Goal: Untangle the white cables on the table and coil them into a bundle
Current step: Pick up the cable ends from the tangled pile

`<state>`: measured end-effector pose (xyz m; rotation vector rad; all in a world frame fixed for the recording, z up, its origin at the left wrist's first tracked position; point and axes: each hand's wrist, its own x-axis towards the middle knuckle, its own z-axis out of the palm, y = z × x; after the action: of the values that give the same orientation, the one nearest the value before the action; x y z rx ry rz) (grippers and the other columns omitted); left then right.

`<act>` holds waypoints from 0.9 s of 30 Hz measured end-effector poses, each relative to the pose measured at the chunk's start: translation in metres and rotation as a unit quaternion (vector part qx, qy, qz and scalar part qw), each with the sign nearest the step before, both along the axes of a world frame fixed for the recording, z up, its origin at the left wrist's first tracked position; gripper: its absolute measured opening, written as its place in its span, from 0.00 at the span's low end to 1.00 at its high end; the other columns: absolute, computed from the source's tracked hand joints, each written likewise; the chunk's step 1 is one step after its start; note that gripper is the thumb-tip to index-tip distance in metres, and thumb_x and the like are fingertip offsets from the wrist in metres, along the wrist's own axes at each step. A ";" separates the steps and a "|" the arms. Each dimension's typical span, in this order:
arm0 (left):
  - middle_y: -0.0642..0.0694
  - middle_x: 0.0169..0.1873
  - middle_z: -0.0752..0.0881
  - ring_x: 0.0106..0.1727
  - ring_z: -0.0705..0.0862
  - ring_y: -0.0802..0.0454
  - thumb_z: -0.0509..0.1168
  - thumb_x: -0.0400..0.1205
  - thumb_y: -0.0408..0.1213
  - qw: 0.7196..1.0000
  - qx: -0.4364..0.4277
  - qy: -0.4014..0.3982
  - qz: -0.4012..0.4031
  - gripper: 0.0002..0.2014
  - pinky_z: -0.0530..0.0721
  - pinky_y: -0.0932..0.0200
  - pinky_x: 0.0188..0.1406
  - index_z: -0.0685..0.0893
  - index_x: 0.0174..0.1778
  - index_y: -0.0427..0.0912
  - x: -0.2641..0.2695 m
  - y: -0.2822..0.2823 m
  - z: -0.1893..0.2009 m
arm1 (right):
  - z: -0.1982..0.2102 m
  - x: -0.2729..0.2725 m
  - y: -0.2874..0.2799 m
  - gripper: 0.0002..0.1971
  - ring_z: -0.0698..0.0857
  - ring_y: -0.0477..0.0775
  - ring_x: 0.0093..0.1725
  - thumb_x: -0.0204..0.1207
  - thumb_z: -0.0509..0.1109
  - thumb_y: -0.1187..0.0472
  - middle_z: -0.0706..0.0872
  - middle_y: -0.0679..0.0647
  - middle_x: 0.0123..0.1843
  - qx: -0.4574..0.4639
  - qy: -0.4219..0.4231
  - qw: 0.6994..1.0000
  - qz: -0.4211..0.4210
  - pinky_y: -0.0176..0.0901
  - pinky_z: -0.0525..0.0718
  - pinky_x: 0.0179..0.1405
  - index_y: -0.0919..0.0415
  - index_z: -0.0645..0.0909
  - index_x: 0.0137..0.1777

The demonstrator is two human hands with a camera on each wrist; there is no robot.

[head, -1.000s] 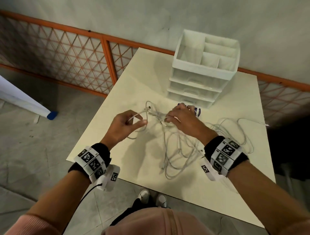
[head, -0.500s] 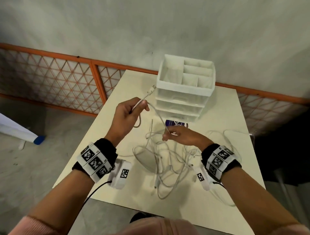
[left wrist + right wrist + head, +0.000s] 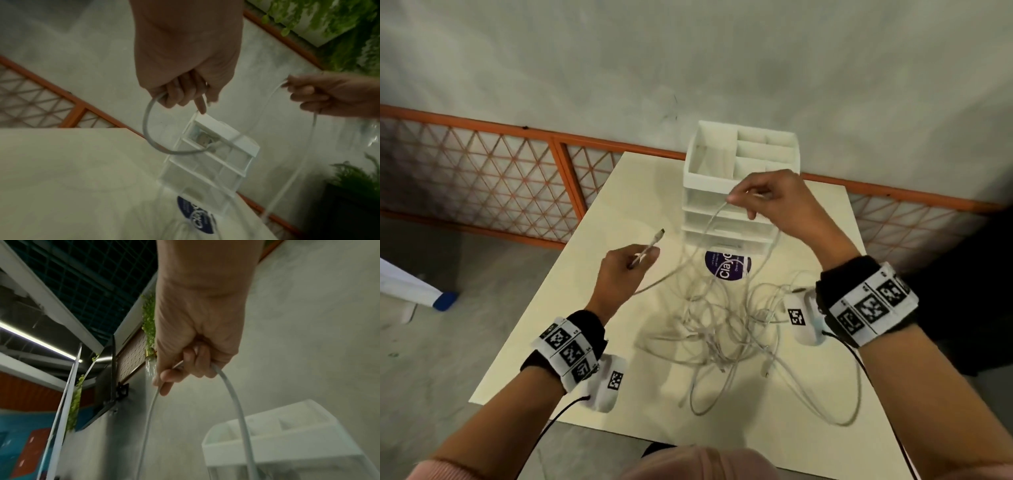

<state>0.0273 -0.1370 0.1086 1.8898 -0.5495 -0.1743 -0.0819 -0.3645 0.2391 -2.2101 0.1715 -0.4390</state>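
Note:
A tangle of white cables [image 3: 726, 329] lies on the cream table [image 3: 585, 308] between my arms. My left hand [image 3: 631, 270] is raised above the table's left part and grips one cable near its end, the plug [image 3: 659, 234] sticking up past my fingers. In the left wrist view the same cable [image 3: 147, 129] curves down from my left hand [image 3: 185, 97]. My right hand [image 3: 763, 198], lifted in front of the drawer unit, pinches a strand [image 3: 709, 222] that hangs to the pile. My right hand [image 3: 185, 369] shows two runs of cable [image 3: 236, 402] dropping from it.
A white plastic drawer unit [image 3: 739, 192] with open top compartments stands at the table's far side. A round blue sticker or lid [image 3: 727, 265] lies before it. An orange lattice fence [image 3: 482, 178] and grey wall run behind. Floor lies left of the table.
My right hand rose from the pile to in front of the drawer unit, pulling a strand up. My left hand dropped lower and leftward, still holding the cable end.

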 end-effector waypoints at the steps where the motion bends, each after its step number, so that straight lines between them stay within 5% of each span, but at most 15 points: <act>1: 0.56 0.18 0.64 0.24 0.60 0.58 0.64 0.83 0.45 1.000 -0.029 -0.001 0.002 0.11 0.61 0.59 0.28 0.89 0.47 0.45 -0.005 -0.004 0.006 | -0.004 0.000 0.003 0.06 0.79 0.38 0.26 0.73 0.75 0.58 0.82 0.42 0.20 -0.008 0.028 1.000 0.012 0.24 0.76 0.39 0.62 0.89 0.43; 5: 0.51 0.22 0.58 0.23 0.55 0.56 0.58 0.84 0.50 0.990 -0.087 0.032 -0.102 0.17 0.55 0.64 0.21 0.86 0.59 0.47 -0.028 -0.027 0.034 | -0.029 -0.002 0.022 0.07 0.84 0.42 0.32 0.74 0.73 0.56 0.85 0.50 0.25 -0.012 0.078 0.996 0.043 0.35 0.81 0.56 0.60 0.88 0.43; 9: 0.53 0.20 0.73 0.24 0.67 0.59 0.64 0.83 0.41 0.984 -0.079 0.009 -0.162 0.09 0.66 0.68 0.28 0.86 0.43 0.41 -0.035 -0.045 0.039 | -0.034 -0.001 0.030 0.09 0.89 0.48 0.38 0.77 0.71 0.54 0.86 0.54 0.26 0.041 0.055 0.997 0.035 0.35 0.83 0.52 0.58 0.85 0.40; 12: 0.44 0.22 0.68 0.23 0.61 0.57 0.61 0.85 0.40 0.987 -0.115 -0.037 -0.105 0.11 0.58 0.64 0.22 0.80 0.38 0.42 -0.025 -0.041 0.040 | -0.045 -0.009 0.015 0.12 0.82 0.40 0.27 0.76 0.71 0.55 0.84 0.54 0.28 0.085 0.083 0.992 0.038 0.27 0.77 0.33 0.67 0.82 0.44; 15: 0.56 0.16 0.65 0.19 0.57 0.61 0.59 0.86 0.39 0.984 -0.165 -0.060 -0.019 0.09 0.54 0.66 0.19 0.77 0.39 0.48 -0.012 -0.031 0.052 | -0.089 -0.022 -0.003 0.12 0.83 0.40 0.36 0.78 0.69 0.57 0.87 0.52 0.39 0.036 0.208 0.974 0.078 0.34 0.79 0.42 0.68 0.82 0.48; 19: 0.58 0.17 0.69 0.20 0.61 0.61 0.59 0.86 0.40 0.977 -0.173 -0.106 0.061 0.08 0.58 0.67 0.20 0.78 0.43 0.43 0.007 -0.017 0.055 | -0.150 -0.042 -0.010 0.11 0.82 0.45 0.49 0.83 0.61 0.57 0.89 0.55 0.56 -0.026 0.341 0.934 0.100 0.26 0.74 0.43 0.64 0.80 0.51; 23: 0.54 0.15 0.70 0.18 0.65 0.58 0.62 0.83 0.44 0.988 -0.048 -0.125 0.080 0.11 0.62 0.60 0.22 0.84 0.43 0.42 0.016 -0.007 0.023 | -0.135 -0.035 -0.008 0.09 0.84 0.29 0.35 0.84 0.58 0.65 0.89 0.62 0.46 0.063 0.186 0.980 0.025 0.23 0.79 0.40 0.69 0.78 0.50; 27: 0.52 0.19 0.75 0.26 0.75 0.47 0.63 0.83 0.43 0.989 0.047 -0.106 0.093 0.11 0.70 0.57 0.30 0.86 0.44 0.40 0.013 0.000 -0.004 | -0.069 -0.023 -0.010 0.09 0.88 0.44 0.30 0.85 0.55 0.64 0.84 0.53 0.33 0.113 0.009 0.993 -0.039 0.39 0.87 0.33 0.58 0.75 0.45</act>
<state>0.0399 -0.1375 0.1050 2.0528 -0.5098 0.1269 -0.1050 -0.3742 0.1706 -1.9907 0.3023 -0.4208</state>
